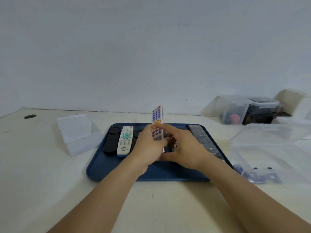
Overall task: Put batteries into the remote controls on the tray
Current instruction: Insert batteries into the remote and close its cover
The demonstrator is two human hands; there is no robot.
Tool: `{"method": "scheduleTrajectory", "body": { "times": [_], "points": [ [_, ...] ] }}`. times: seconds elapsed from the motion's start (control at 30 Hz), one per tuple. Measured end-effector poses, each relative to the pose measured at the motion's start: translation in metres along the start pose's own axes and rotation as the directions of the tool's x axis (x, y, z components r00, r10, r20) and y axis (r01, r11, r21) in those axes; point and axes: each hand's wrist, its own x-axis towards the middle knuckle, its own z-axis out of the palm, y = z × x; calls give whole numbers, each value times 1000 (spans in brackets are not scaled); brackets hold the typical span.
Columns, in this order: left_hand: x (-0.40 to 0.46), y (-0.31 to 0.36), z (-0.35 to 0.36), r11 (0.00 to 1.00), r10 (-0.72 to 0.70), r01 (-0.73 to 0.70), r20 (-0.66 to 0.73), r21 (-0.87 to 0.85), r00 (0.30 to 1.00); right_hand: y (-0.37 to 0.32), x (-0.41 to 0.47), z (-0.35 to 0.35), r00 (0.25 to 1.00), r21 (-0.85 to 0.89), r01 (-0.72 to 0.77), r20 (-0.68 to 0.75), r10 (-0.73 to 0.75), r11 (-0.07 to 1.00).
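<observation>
While both hands work over the blue tray (107, 167), the left hand (148, 147) grips a white remote (157, 121) and holds it nearly upright above the tray's middle, its button face toward the camera, with purple keys near the top, an orange row below them and darker keys lower down. The right hand (183, 148) is just beside it, fingers loosely spread and the forefinger reaching to the remote's face; whether it holds anything I cannot tell. On the tray's left part lie a black remote (111, 142) with a round pad, a white remote with teal keys (124, 140) and a red button at its top, and another black one (137, 134) mostly hidden behind the left hand. A long grey remote (201, 138) lies along the right side. Printed writing on the remotes is too small to read. Batteries (257, 175) sit in a clear box (272, 148) on the table (42, 174) right of the tray; an open clear box (79, 133) stands to the left.
</observation>
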Motion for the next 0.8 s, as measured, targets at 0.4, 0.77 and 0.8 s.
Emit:
{"method": "scheduleTrajectory", "body": {
  "times": [0.4,0.77,0.8],
  "points": [
    [-10,26,-35,815,34,-5,-38,580,999,7,2,-5,972,-112,-18,232,44,994],
    [3,-6,-37,214,125,26,-53,976,991,7,0,-7,977,-278,-23,196,80,960],
    [3,-6,-36,192,133,22,-49,981,990,8,-1,-7,979,-290,-14,192,73,957]
  ]
}}
